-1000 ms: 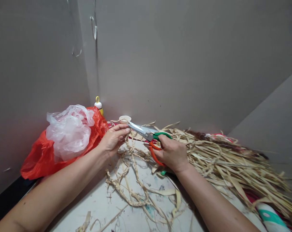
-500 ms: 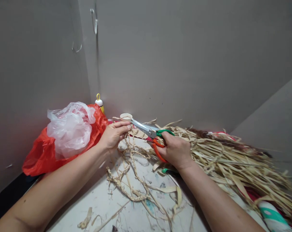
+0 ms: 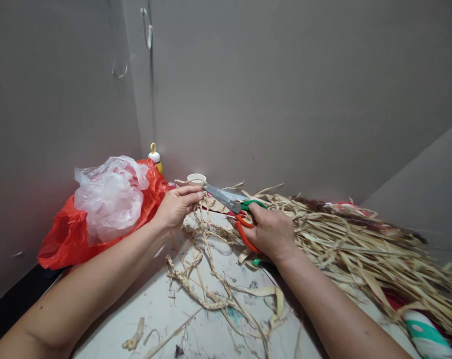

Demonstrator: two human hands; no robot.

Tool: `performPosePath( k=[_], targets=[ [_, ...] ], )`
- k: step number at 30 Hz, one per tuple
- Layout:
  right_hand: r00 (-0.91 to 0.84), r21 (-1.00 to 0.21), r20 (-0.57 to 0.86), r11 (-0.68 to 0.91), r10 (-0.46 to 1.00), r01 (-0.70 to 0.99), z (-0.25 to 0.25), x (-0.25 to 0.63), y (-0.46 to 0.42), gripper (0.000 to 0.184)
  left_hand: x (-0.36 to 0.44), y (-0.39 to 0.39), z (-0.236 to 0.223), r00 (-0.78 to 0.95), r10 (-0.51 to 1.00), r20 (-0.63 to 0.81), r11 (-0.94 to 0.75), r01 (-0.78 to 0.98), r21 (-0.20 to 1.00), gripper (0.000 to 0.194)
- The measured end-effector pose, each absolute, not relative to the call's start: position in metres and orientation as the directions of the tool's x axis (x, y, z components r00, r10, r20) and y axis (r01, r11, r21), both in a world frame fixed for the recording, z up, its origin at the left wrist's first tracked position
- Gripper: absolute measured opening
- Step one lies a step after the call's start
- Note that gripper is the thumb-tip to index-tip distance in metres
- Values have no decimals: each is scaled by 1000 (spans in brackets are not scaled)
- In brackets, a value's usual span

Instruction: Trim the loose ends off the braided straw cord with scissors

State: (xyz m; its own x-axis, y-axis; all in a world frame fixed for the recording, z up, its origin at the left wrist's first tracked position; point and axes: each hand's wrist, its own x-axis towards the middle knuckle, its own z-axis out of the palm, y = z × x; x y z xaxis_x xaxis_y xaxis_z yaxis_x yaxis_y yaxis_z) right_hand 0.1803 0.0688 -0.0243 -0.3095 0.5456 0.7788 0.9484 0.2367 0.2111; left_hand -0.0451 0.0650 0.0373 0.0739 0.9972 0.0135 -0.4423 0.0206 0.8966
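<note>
My right hand (image 3: pixel 269 230) grips the orange and green handles of a pair of scissors (image 3: pixel 229 200); the steel blades point left toward my left hand. My left hand (image 3: pixel 177 205) is closed in a pinch on the end of a braided straw cord (image 3: pixel 196 259), held just at the blade tips. The cord trails down in loops over the white board (image 3: pixel 211 329) between my forearms.
A big heap of dried straw strips (image 3: pixel 360 249) lies to the right. An orange bag (image 3: pixel 72 239) with a clear plastic bag (image 3: pixel 109 197) on top sits at the left. A small white cup (image 3: pixel 196 178) and a yellow-capped bottle (image 3: pixel 154 157) stand by the grey wall corner.
The view has shifted slightly, and both hands with the scissors sit a little higher and further right in the picture. The grip on scissors and cord is unchanged.
</note>
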Motion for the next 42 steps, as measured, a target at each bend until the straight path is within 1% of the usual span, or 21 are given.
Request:
performPosePath(
  k=[11,13,14,15,17,19,20,21,22,23,24,26,29,31,33,36,42],
  targets=[
    [-286,185,813,241,507,953,-31,182,71,50,-45,65,38,91,995,27,18,-461,887,12],
    [-275,157,813,261,513,952,-32,182,72,49,-45,64,38,103,994,23,27,-456,890,13],
    [-242,111,816,269,526,957,-32,182,72,49,-45,63,38,114,993,21,33,-450,892,13],
    [-188,38,817,273,545,961,-33,181,72,48,-45,62,39,127,992,20,39,-444,895,14],
    [-39,-172,798,290,601,942,-33,178,72,44,-45,61,39,153,988,25,43,-431,902,14],
    [83,-391,747,336,660,857,-31,175,71,41,-45,61,38,168,985,33,41,-417,908,15],
    [112,-474,724,373,680,797,-29,174,71,39,-45,61,37,169,985,34,39,-411,911,16],
    [130,-534,711,411,691,739,-27,173,70,38,-45,61,36,167,985,32,40,-407,912,17],
    [136,-565,710,445,691,694,-24,172,69,37,-44,61,36,164,986,28,42,-406,913,18],
    [128,-569,719,473,683,672,-22,172,69,37,-44,62,35,164,986,23,46,-409,911,19],
    [106,-550,731,491,674,676,-21,172,68,36,-44,62,35,168,986,17,55,-418,907,19],
    [23,-454,750,489,661,745,-20,174,68,34,-43,61,36,195,981,-1,89,-442,893,17],
    [-125,-239,737,430,664,870,-23,178,70,31,-43,59,40,232,972,-34,143,-472,870,16],
    [-204,-100,724,393,659,914,-27,180,71,33,-44,57,43,243,969,-46,165,-493,854,18],
    [-252,2,717,360,650,933,-30,180,72,35,-44,55,46,260,964,-53,185,-516,837,20],
    [-268,85,744,311,612,946,-31,180,72,35,-44,55,48,284,957,-67,218,-543,811,22],
    [-316,191,797,281,515,940,-30,181,72,35,-43,54,49,304,949,-84,255,-585,770,23]
  ],
)
